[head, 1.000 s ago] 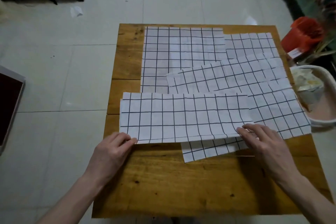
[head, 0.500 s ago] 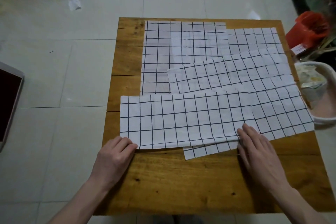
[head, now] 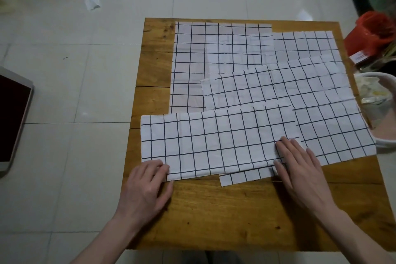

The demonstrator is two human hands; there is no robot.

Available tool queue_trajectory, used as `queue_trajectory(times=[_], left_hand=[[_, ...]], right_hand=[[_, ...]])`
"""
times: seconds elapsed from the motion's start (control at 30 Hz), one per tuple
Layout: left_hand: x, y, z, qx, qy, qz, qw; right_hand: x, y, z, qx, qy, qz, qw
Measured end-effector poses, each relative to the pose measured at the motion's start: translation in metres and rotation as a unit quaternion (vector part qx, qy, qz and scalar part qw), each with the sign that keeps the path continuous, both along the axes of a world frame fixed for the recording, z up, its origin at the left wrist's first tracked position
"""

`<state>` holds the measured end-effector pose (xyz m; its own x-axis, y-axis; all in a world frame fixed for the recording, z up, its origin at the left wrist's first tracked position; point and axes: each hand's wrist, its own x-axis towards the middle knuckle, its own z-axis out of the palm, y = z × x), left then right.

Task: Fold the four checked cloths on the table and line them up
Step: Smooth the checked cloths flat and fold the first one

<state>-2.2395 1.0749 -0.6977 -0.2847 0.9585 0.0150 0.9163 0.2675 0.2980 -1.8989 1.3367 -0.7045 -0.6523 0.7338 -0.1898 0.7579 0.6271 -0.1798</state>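
A red bucket (head: pixel 372 32) and pale basin (head: pixel 385 143) stand right of the wooden table (head: pixel 235 216)

Dim indoor light w/ soft glare on pale glossy floor tiles (head: pixel 304 14); wide-angle bending at edges, corners dark & slightly blurred.
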Motion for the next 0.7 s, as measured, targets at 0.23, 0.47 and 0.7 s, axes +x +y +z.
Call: queue_trajectory(times=[0.23,0.47,0.7], left_hand=[[0.066,0.07,-0.013,-0.048,0.008,-0.046,0.998],[0.076,0.085,-0.03,-0.118,0.025,-0.041,0.992],[0.09,0.086,-0.017,-0.075,0.006,-0.048,0.996]], right_hand=[[-0.036,0.032,-0.003,-0.016,-0.033,0.036,0.999],[-0.029,0.032,-0.004,-0.011,-0.036,0.037,0.999],[-0.053,-0.024,0.009,0.053,0.018,0.168,0.984]])
